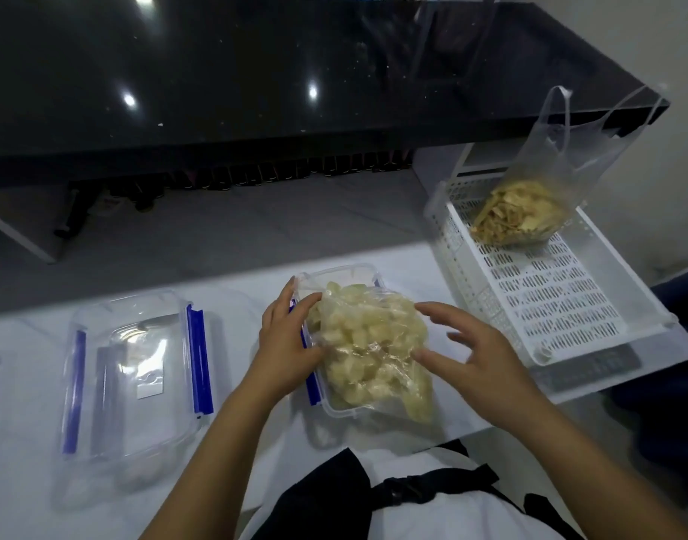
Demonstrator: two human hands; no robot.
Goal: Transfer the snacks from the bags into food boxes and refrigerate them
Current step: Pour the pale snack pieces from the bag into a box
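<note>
Nearest, a dark strap with a buckle (408, 491) crosses the person's white top at the bottom edge. Just beyond, on the white counter (23, 481), both hands work a clear bag of pale chunky snacks (369, 344) that sits in and bulges over an open food box (336, 278) with blue clips. Left hand (288, 337) rests on the bag's left side at the box rim, fingers fairly straight, thumb pressed against the plastic; grip looks loose, not clamped. Right hand (475, 356) hovers at the bag's right side, fingers spread and apart, fingertips near or just touching the plastic, cannot tell which. Snacks look to be inside the bag, not yet loose in the box. To the left, a second clear box with blue clips (136, 372) lies on the counter, no snacks in it. Farther right, a white perforated basket (568, 305) holds a second handled bag of yellowish chips (518, 212), untouched. Beyond, a dark glossy table (256, 72). Judgement: early stage, first bag being emptied or positioned; second bag, closing boxes and refrigerating all remain. No fridge in view.
</note>
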